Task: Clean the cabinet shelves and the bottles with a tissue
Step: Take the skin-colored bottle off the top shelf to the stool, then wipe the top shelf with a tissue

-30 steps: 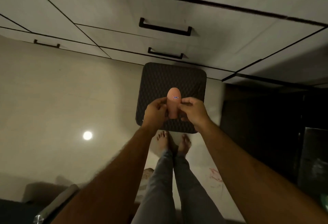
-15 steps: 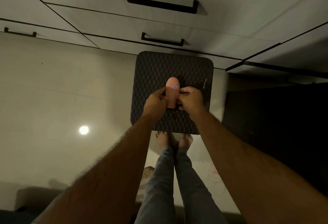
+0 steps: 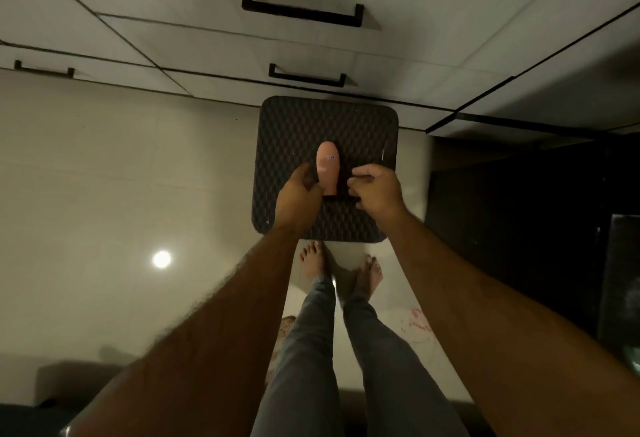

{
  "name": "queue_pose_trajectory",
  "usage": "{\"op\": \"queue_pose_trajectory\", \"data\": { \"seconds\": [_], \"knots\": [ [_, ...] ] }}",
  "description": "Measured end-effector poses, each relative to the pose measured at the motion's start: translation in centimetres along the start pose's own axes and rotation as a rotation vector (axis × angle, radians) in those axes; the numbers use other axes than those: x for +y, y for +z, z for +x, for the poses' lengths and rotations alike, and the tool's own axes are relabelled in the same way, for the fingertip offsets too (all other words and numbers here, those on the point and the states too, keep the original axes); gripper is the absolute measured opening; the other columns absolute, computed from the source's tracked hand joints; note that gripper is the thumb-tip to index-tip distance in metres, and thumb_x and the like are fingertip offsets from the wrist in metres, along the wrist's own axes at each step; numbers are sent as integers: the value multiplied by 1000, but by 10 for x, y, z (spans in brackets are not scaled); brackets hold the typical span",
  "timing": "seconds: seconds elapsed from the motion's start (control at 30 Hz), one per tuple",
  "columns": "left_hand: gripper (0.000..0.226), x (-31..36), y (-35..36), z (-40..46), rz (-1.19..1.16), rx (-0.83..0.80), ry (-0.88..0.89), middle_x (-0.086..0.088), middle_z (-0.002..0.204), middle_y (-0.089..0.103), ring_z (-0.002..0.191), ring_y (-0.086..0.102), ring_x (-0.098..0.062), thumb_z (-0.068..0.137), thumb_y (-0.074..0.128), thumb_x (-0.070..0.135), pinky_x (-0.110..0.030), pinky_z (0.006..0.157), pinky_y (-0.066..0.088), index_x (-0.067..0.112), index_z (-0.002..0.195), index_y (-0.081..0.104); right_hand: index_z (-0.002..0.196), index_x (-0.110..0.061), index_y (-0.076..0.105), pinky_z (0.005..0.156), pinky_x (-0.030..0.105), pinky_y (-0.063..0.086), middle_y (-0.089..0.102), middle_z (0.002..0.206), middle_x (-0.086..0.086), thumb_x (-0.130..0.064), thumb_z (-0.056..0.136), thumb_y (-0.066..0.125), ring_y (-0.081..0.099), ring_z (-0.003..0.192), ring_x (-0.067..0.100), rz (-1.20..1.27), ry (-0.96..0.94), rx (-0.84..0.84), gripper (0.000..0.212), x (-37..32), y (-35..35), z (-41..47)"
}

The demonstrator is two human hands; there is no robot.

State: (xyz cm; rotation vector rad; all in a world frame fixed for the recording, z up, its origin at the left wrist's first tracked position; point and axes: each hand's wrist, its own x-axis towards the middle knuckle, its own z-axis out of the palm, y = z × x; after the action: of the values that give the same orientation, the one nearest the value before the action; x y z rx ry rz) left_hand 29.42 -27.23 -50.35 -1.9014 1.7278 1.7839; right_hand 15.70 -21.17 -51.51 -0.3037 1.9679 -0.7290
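A small pink bottle (image 3: 327, 168) with a tiny label points away from me, held above a dark quilted mat (image 3: 294, 131). My left hand (image 3: 298, 194) grips its lower part from the left. My right hand (image 3: 375, 190) sits just right of the bottle with a small gap, fingers curled. A dark piece at the bottle's lower end reaches toward those fingers. The dim light hides whether they pinch it. No tissue can be made out.
White cabinet drawers with black handles (image 3: 303, 13) fill the top of the view. The pale glossy floor (image 3: 104, 194) reflects a lamp. My bare feet (image 3: 343, 270) stand just behind the mat. A dark cabinet opening (image 3: 519, 211) is at the right.
My right hand has come off the bottle and moved slightly right. My left hand keeps its hold. The view has tilted further down toward the mat.
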Motion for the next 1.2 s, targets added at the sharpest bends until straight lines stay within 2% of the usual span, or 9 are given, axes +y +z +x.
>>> {"op": "queue_pose_trajectory", "data": {
  "seconds": [0.1,0.23,0.4,0.5,0.6,0.67,0.8,0.93,1.2],
  "knots": [
    [50,12,5,-36,10,23,41,-6,124,60,110,57,-22,94,57,30,-38,94,47,17,141,42,112,-15,66,79,41,60,68,101,4,-17,91,64,67,93,21,-13,-40,14,21,-3,-24,-33],
    [51,28,20,-94,36,52,70,-6,123,61,109,59,-23,95,56,27,-41,96,49,18,143,42,103,-17,66,67,40,60,68,93,2,-19,90,66,69,88,25,-39,-119,36,13,-2,-64,-80],
    [56,48,48,-171,101,109,167,-9,125,59,106,61,-22,95,56,29,-42,95,51,19,146,38,96,-21,68,78,49,59,70,93,2,-35,82,66,68,89,21,-88,-227,34,20,19,-126,-134],
    [59,65,75,-224,151,149,232,-10,131,56,112,59,-22,93,57,31,-43,100,48,21,147,36,102,-12,69,78,40,57,68,93,3,-22,89,67,66,90,23,-155,-330,63,16,31,-173,-172],
    [59,81,103,-274,276,218,341,-8,147,43,132,44,-22,95,57,31,-36,110,36,18,148,35,109,-6,68,80,28,50,70,102,10,-19,90,67,65,95,23,-300,-440,72,23,45,-222,-205],
    [60,87,123,-307,372,245,418,-7,153,35,139,35,-22,95,56,33,-35,111,30,18,149,33,115,-9,67,85,31,51,69,111,10,-25,90,68,64,102,25,-428,-480,88,30,59,-257,-228],
    [66,82,159,-353,655,222,485,-7,160,20,147,18,-26,95,51,47,-45,117,23,24,152,25,132,-17,57,93,39,50,56,133,8,-40,91,62,55,118,28,-687,-525,151,47,89,-316,-268],
    [71,79,186,-380,860,171,511,-4,163,6,149,2,-25,95,44,55,-51,119,10,28,153,14,142,-18,47,105,41,40,43,147,8,-40,94,58,40,134,28,-828,-516,191,54,122,-357,-296],
    [72,62,239,-415,978,85,550,-5,163,3,149,1,-26,96,47,50,-51,118,12,30,153,9,141,-19,47,105,38,40,45,145,8,-41,93,58,42,132,29,-808,-325,288,54,219,-401,-351]
  ]
}}
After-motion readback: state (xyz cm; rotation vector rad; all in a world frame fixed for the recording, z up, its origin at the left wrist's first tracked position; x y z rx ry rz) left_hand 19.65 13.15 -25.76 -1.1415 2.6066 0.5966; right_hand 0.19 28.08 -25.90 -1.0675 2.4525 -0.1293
